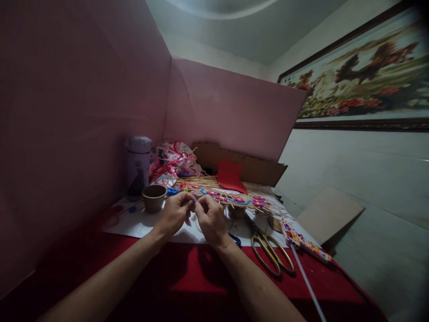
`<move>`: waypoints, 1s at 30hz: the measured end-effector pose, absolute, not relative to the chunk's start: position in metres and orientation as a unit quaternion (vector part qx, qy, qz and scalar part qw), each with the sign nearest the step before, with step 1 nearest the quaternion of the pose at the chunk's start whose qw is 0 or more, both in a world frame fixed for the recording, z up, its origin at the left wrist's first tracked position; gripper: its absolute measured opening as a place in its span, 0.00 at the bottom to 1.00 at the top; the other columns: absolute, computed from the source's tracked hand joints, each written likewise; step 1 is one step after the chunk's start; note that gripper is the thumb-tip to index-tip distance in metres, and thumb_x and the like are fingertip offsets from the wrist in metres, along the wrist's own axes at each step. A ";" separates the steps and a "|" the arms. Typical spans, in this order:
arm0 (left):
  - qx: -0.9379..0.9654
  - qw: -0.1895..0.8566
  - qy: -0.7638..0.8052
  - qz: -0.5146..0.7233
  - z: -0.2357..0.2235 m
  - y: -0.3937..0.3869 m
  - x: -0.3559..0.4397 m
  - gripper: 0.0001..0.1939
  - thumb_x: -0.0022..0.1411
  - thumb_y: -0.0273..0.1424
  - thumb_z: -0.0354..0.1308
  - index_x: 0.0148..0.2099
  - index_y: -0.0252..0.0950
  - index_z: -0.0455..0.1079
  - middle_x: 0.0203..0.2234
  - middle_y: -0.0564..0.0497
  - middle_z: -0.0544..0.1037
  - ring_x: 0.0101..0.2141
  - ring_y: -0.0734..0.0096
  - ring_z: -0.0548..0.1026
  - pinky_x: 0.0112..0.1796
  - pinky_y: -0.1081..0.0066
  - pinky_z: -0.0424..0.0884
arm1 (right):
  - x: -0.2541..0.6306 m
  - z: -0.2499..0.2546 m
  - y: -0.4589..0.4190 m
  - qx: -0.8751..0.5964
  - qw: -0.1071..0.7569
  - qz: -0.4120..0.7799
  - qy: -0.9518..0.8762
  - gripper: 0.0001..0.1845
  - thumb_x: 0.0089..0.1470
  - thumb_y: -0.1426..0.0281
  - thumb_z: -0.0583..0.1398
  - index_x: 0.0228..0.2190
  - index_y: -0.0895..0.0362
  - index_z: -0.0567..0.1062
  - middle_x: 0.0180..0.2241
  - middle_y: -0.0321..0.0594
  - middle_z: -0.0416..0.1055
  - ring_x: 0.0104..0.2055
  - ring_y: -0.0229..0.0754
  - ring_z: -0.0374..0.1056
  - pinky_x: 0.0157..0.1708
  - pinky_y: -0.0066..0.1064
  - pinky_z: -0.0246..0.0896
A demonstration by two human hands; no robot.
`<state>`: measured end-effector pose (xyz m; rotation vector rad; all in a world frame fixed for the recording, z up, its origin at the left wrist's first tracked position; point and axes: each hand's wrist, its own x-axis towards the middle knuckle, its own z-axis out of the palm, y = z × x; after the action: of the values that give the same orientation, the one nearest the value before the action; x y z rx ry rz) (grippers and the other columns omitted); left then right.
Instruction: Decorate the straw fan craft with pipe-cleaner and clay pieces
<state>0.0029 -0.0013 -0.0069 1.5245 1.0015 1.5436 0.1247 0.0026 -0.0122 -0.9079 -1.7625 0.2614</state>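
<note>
My left hand and my right hand meet over the white sheet, fingertips pinched together. Between them shows a tiny blue-purple piece; its kind is too small to make out. Just behind my hands lies a flat bundle of thin sticks decorated with pink, yellow and blue fuzzy flowers. A brown cup stands upright to the left of my left hand. Right of my right hand, scissors with gold handles rest partly on the white sheet and partly on the red cloth.
A purple bottle stands at the back left beside a heap of pink and red fuzzy strands. Red paper leans near cardboard. At right lie a flower-patterned glue gun with a clear stick, and a wooden piece.
</note>
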 end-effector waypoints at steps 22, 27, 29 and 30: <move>0.695 0.233 0.447 0.513 -0.008 0.002 -0.007 0.06 0.53 0.26 0.49 0.30 0.34 0.67 0.18 0.55 0.69 0.16 0.76 0.66 0.15 0.76 0.65 | 0.126 -0.010 0.003 -0.387 0.548 0.179 -0.720 0.09 0.51 0.70 0.55 0.21 0.56 0.66 0.18 0.31 0.63 0.22 0.35 0.59 0.24 0.26 0.51; 0.724 0.110 0.473 0.490 -0.007 0.000 -0.008 0.07 0.51 0.22 0.47 0.27 0.35 0.65 0.17 0.55 0.68 0.17 0.76 0.65 0.19 0.76 0.59 | 0.125 -0.010 0.001 -0.381 0.536 0.150 -0.738 0.08 0.52 0.70 0.54 0.22 0.57 0.67 0.19 0.32 0.64 0.22 0.35 0.60 0.25 0.26 0.52; 0.717 0.076 0.488 0.491 -0.006 0.000 -0.007 0.07 0.53 0.22 0.47 0.26 0.35 0.64 0.17 0.54 0.68 0.18 0.74 0.65 0.21 0.75 0.58 | 0.125 -0.011 0.001 -0.373 0.534 0.134 -0.747 0.07 0.52 0.71 0.54 0.23 0.57 0.68 0.20 0.33 0.65 0.22 0.35 0.61 0.25 0.26 0.53; 0.714 0.061 0.496 0.489 -0.006 0.000 -0.006 0.07 0.53 0.23 0.47 0.26 0.35 0.64 0.17 0.54 0.68 0.19 0.73 0.65 0.22 0.74 0.58 | 0.125 -0.011 0.001 -0.369 0.533 0.119 -0.752 0.07 0.51 0.72 0.54 0.24 0.57 0.68 0.20 0.34 0.66 0.23 0.36 0.61 0.25 0.26 0.53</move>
<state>-0.0061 0.0004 -0.0057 2.1611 1.5009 1.4803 0.1247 0.0009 -0.0113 -0.8790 -1.7937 0.2835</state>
